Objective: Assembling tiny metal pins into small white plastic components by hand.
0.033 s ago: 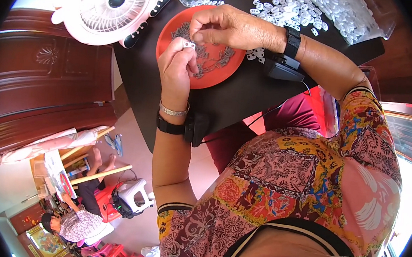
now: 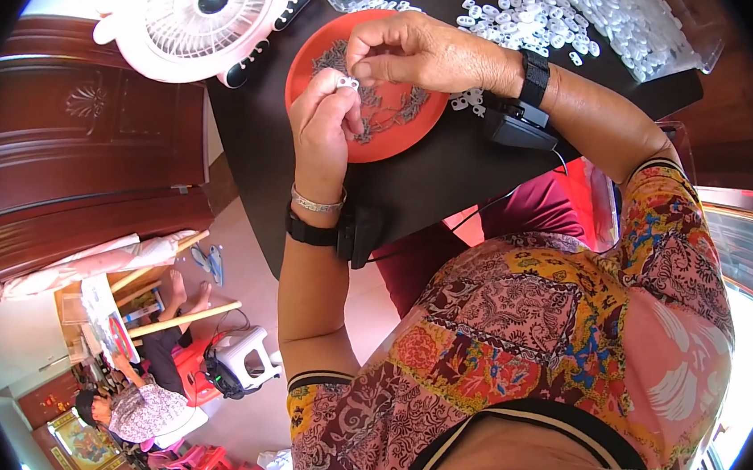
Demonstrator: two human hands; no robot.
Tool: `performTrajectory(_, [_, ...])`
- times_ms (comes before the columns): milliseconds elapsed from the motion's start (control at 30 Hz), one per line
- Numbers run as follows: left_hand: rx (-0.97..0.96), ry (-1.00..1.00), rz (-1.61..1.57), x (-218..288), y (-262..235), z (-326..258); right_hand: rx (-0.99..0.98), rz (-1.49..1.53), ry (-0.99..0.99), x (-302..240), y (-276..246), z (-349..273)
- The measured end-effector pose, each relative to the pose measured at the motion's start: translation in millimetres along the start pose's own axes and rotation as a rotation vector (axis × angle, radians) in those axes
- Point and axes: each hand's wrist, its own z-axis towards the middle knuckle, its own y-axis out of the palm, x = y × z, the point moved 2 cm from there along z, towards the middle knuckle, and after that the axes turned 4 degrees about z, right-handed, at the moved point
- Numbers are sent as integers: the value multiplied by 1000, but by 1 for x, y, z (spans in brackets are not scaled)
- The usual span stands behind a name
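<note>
Between thumb and fingertips, my left hand (image 2: pixel 324 112) pinches a small white plastic piece with round holes (image 2: pixel 347 82). Right above it, my right hand (image 2: pixel 401 51) is closed in a pinch at the edge of that piece; whatever its fingertips grip is too small to make out. Both hands are over an orange-red round tray (image 2: pixel 379 152), which holds many small grey metal-looking parts (image 2: pixel 410 104). A few white pieces (image 2: pixel 471 98) lie on the black table just right of the tray, under my right wrist.
A white fan (image 2: pixel 213 1) stands left of the tray on the black table (image 2: pixel 265 180). White pieces are heaped (image 2: pixel 538 21) at the far side, beside a clear container of them (image 2: pixel 636 34). Cables run from my wrist devices. Another person (image 2: pixel 142 407) sits at lower left.
</note>
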Motion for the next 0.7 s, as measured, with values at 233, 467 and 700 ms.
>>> performTrajectory(233, [-45, -33, 43, -1, -2, -1, -17, 56, 22, 2, 3, 0])
performTrajectory(467, [29, -26, -32, 5, 1, 0, 38, 75, 11, -1, -3, 0])
performTrajectory(700, [6, -15, 37, 3, 2, 0, 23, 46, 39, 4, 1, -1])
